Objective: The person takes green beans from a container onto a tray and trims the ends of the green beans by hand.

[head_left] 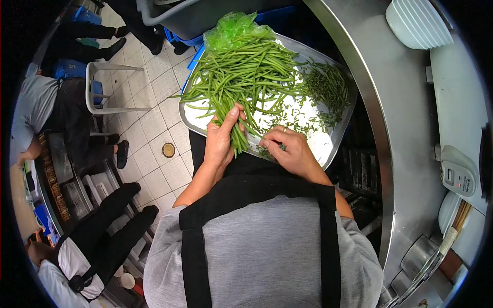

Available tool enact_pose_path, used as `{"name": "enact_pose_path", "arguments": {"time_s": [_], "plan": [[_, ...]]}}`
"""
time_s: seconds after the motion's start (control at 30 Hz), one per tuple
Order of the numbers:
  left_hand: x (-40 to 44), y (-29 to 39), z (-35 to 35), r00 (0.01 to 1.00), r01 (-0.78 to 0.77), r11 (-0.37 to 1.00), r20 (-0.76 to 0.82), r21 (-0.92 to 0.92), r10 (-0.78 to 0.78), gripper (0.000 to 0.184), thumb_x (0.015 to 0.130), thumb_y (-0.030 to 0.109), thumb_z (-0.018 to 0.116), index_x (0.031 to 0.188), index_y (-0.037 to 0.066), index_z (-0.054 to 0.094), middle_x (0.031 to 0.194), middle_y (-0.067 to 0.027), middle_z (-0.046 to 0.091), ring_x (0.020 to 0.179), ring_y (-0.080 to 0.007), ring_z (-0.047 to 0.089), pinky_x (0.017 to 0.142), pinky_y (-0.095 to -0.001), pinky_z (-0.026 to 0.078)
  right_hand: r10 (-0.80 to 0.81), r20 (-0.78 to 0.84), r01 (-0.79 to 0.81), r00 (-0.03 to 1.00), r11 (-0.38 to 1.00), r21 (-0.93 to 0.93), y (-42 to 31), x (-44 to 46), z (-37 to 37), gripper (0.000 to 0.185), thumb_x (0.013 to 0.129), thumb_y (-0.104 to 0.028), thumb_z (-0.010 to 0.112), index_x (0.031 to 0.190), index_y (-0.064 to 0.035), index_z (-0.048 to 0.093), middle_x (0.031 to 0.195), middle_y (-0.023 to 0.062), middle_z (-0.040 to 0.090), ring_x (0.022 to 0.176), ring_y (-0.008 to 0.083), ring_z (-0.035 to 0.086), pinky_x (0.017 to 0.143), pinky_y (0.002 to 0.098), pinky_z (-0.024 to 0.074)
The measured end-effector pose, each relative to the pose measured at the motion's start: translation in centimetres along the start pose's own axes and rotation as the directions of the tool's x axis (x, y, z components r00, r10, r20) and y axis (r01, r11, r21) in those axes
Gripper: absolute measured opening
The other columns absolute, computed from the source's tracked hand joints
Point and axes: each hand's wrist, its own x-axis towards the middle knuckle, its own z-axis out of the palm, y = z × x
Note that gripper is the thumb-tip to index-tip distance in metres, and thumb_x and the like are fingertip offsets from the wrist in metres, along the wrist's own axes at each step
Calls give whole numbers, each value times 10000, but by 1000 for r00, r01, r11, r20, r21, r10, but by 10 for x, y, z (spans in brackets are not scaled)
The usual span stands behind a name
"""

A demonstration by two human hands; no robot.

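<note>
My left hand (224,134) is closed around a bunch of green beans (239,139), their ends hanging below my fingers. Close beside it, my right hand (285,146) pinches the end of a bean between thumb and fingers. Both hands are over the near edge of a metal tray (341,134). A big heap of long green beans (246,66) covers the tray's left and far part. On the right lies a pile of short dark green trimmings (327,90), with small cut bits scattered over the white tray surface between.
A green plastic bag (237,30) sits at the tray's far end, below a grey tub (179,13). To the right runs a steel counter (372,66) with stacked white bowls (418,23) and pots (420,256). People (77,102) and a white stool (91,84) are at left.
</note>
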Motion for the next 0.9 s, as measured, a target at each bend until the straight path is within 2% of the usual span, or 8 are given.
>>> {"name": "enact_pose_path", "arguments": {"time_s": [0.07,0.2,0.27,0.43,0.53,0.6,0.67,0.9], "plan": [[-1,-3,0,1000,-12,1000,28,4,12,165,939,204,605,1011,56,600,831,-14,594,664,-80,519,582,-215,420,50,-1,-50,999,999,14,-1,-1,-3,85,852,-93,602,867,-20,644,698,86,573,622,189,578,587,307,450],[-3,-9,4,993,-59,998,100,-10,60,177,942,199,590,1040,53,587,842,-22,593,652,-88,526,572,-218,427,345,-29,-264,938,767,585,25,1,0,96,849,-84,554,815,-15,612,665,38,545,579,129,514,570,265,423],[-5,-9,8,996,-71,998,57,-1,71,164,937,196,596,1028,60,583,841,-26,594,644,-88,512,571,-216,422,407,41,-245,913,465,851,28,5,-1,111,849,-99,542,791,-18,590,681,27,541,577,112,487,581,260,421],[2,-4,-3,993,-119,990,-30,-71,117,183,940,227,604,1020,67,563,829,-7,576,642,-75,512,539,-221,434,362,-46,-58,931,271,961,41,4,-7,149,878,-104,491,785,-20,571,706,38,544,575,117,473,610,282,442],[6,-7,-9,992,-122,991,-52,-57,119,188,936,234,612,1013,68,568,834,-7,574,656,-77,510,557,-221,436,380,42,-276,924,588,760,28,-1,-11,170,906,-112,487,781,-21,559,697,65,551,575,125,500,591,277,443],[6,-10,-5,993,-110,993,-49,-46,108,192,933,238,617,1013,70,571,839,-9,573,664,-77,508,565,-218,433,328,107,-326,938,738,591,21,-1,-2,166,892,-145,598,831,7,625,719,14,569,605,83,522,567,235,423],[3,-12,3,993,-105,994,-59,-31,103,195,931,243,623,1015,73,575,844,-10,572,670,-75,505,572,-213,426,106,-67,-85,992,961,262,8,1,11,128,868,-136,648,855,-9,637,744,23,582,587,92,516,547,241,418],[2,-10,3,995,-96,995,-40,-37,95,189,940,236,611,1028,73,570,862,-10,569,674,-72,494,584,-206,415,53,-53,-45,997,989,140,-1,5,16,137,814,-137,713,887,-35,659,719,53,573,569,136,520,530,270,426]]}}
